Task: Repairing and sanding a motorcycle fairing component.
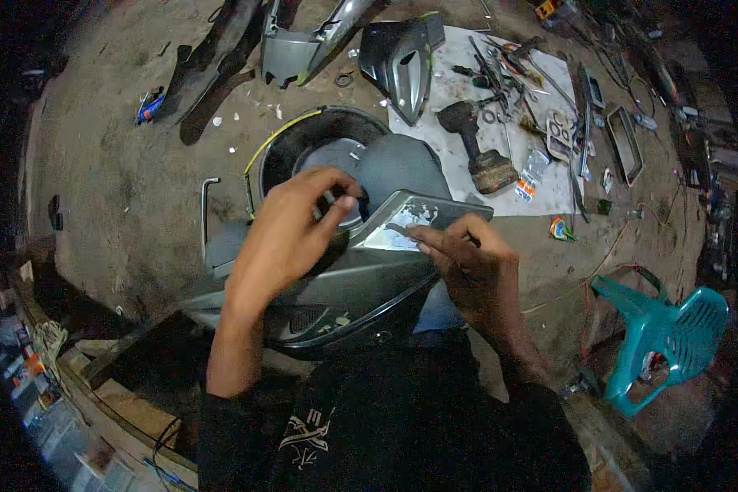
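Observation:
A dark grey plastic body panel (320, 287) lies across my lap, its raised end showing a silver patch (394, 235) with flaking, mottled edges. My left hand (291, 225) is curled above the panel's left part, closed round a small greyish item that I cannot make out. My right hand (471, 254) has thumb and fingers drawn together against the silver patch; whether anything is between them is too small to tell. Behind the panel sit my grey-clad knee (398, 168) and a black round tub (283, 148) with a yellow-edged rim. A bent metal bar (206, 213) lies left of the tub.
Dark panels (398, 61) lie at the back. A white sheet (533, 201) holds a cordless drill (476, 148) and several hand tools. A teal slotted plastic part (631, 353) lies at the right, a metal tray (627, 148) beyond. A wooden edge (98, 381) runs along the lower left.

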The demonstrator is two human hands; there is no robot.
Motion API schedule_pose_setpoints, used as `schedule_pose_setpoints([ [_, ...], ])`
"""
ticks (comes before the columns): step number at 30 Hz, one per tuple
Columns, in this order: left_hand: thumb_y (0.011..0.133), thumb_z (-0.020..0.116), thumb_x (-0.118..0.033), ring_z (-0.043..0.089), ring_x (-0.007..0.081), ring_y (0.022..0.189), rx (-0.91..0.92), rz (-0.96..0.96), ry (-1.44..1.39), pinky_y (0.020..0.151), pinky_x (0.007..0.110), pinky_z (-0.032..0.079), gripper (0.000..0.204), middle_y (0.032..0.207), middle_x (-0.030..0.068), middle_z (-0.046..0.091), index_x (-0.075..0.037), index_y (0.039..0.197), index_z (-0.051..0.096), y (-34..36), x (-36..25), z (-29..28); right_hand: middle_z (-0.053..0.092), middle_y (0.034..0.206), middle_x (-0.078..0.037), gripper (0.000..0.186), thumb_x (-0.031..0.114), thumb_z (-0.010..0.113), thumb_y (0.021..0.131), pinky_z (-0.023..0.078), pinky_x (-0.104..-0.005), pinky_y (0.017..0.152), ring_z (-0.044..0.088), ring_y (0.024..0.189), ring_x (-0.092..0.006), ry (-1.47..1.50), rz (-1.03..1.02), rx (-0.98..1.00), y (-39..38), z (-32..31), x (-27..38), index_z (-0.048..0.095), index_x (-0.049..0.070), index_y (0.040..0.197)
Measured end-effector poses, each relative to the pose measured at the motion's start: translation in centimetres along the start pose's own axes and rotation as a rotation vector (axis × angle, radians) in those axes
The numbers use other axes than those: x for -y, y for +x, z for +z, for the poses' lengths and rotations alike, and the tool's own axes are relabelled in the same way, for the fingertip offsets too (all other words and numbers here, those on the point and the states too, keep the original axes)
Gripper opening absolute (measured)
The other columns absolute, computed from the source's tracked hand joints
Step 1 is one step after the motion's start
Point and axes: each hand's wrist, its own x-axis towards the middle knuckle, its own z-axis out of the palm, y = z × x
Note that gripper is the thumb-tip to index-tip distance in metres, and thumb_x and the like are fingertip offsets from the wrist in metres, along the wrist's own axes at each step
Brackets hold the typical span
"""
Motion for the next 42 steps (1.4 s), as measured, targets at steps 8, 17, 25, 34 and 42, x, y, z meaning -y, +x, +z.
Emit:
schedule_pose_setpoints([
  [8, 0.100, 0.069, -0.013, 0.072, 0.0372, 0.110, -0.006, 0.117, -0.072, 0.097, 0.043, 0.054, 0.019, 0.116, 0.0180, 0.074, -0.001, 0.114, 0.072, 0.6, -0.2, 0.1, 0.066, 0.084, -0.008, 0.026, 0.013, 0.077, 0.096, 0.053, -0.0356, 0.067, 0.066, 0.074, -0.0219, -0.015, 0.052, -0.079, 0.8, 0.9, 1.2, 0.081, 0.015, 0.122],
  [17, 0.099, 0.068, -0.012, 0.067, 0.0458, 0.101, -0.022, 0.164, 0.082, 0.087, 0.050, 0.055, 0.018, 0.108, 0.0209, 0.069, -0.003, 0.114, 0.067, 0.1, 0.8, 0.7, 0.066, 0.084, -0.007, 0.021, 0.019, 0.074, 0.100, 0.054, -0.0346, 0.071, 0.067, 0.077, -0.0194, -0.003, 0.116, -0.141, 0.6, 1.7, 1.0, 0.082, 0.015, 0.119],
  [25, 0.098, 0.064, -0.008, 0.067, 0.0483, 0.104, -0.010, 0.143, 0.168, 0.090, 0.055, 0.054, 0.020, 0.113, 0.0226, 0.069, -0.001, 0.117, 0.064, 0.0, 1.9, 1.2, 0.067, 0.084, -0.005, 0.024, 0.004, 0.078, 0.095, 0.051, -0.0300, 0.072, 0.063, 0.077, -0.0148, 0.123, 0.044, -0.151, 0.6, 2.3, 1.1, 0.084, 0.012, 0.117],
  [34, 0.098, 0.063, -0.008, 0.067, 0.0490, 0.106, 0.007, 0.131, 0.183, 0.092, 0.056, 0.054, 0.022, 0.115, 0.0237, 0.069, -0.001, 0.119, 0.064, 0.1, 1.8, 1.3, 0.067, 0.083, -0.005, 0.026, 0.004, 0.079, 0.092, 0.052, -0.0302, 0.070, 0.063, 0.074, -0.0160, 0.176, -0.115, -0.347, 0.8, 3.7, 0.2, 0.084, 0.014, 0.115],
  [42, 0.098, 0.062, -0.008, 0.066, 0.0495, 0.107, -0.017, 0.122, 0.178, 0.092, 0.057, 0.053, 0.022, 0.113, 0.0243, 0.068, -0.001, 0.119, 0.064, -0.3, 1.6, 1.1, 0.065, 0.082, -0.006, 0.030, 0.004, 0.079, 0.090, 0.053, -0.0312, 0.068, 0.063, 0.071, -0.0173, -0.127, -0.026, -0.206, 0.7, 3.2, 1.0, 0.085, 0.017, 0.117],
])
